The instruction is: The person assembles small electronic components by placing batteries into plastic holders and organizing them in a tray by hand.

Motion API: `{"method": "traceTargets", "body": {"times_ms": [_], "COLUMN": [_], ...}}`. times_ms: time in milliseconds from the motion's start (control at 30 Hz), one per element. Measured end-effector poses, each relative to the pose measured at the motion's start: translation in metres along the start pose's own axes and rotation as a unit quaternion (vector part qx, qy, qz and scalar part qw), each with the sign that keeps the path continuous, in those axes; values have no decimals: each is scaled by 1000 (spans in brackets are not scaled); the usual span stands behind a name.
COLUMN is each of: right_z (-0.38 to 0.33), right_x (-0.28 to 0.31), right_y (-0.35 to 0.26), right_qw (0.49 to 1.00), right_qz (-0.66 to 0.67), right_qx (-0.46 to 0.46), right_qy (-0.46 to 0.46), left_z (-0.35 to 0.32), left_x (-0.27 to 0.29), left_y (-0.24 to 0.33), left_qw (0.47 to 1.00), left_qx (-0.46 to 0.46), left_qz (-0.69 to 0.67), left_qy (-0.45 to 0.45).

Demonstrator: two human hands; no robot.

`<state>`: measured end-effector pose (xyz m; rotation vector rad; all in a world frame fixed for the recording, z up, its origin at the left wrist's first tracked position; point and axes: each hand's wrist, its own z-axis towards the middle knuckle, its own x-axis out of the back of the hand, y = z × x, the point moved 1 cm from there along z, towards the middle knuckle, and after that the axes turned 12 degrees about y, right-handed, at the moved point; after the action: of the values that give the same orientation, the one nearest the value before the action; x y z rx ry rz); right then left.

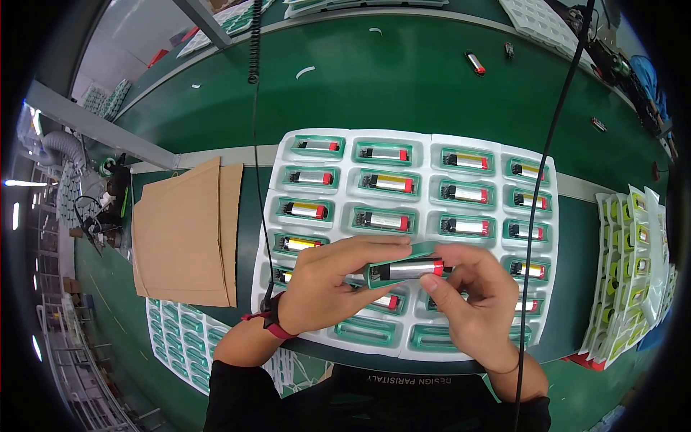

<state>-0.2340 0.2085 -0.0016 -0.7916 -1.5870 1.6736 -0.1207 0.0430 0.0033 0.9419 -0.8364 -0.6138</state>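
Above the white tray (pixel 425 134) my left hand (pixel 317 284) grips a green plastic shell (pixel 371 276) between thumb and fingers. Inside the shell lies a silver cylindrical battery unit (pixel 412 270) with a red end and a dark wired end. My right hand (pixel 479 309) pinches the red end, its thumb in front and fingers behind. Rows of compartments in the tray hold more green shells, most with a silver or yellow-marked battery unit like this one (pixel 464 194). Near my body, one shell (pixel 364 332) shows no battery unit. My hands hide some compartments.
Flat brown cardboard (pixel 186 234) lies left of the tray, with a tray of green shells (pixel 180 335) lower down. Stacked trays with yellow-green pieces (pixel 625 266) stand at right. A black cable (pixel 551 144) hangs in front. Loose units lie on the green conveyor belt (pixel 403 93).
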Motion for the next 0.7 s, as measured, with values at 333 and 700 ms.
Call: {"method": "traceTargets", "body": {"times_ms": [333,700], "right_z": [10,12], "right_x": [-6,-1], "right_y": [-3,8], "right_qw": [984,997], "right_qz": [-93,-41], "right_qx": [136,30], "right_qy": [69,63], "left_z": [0,0], "left_x": [-6,-10], "left_y": [-6,0], "left_qw": [1000,999], "left_qx": [5,-21], "left_qz": [-15,27], "left_qy": [23,21]}}
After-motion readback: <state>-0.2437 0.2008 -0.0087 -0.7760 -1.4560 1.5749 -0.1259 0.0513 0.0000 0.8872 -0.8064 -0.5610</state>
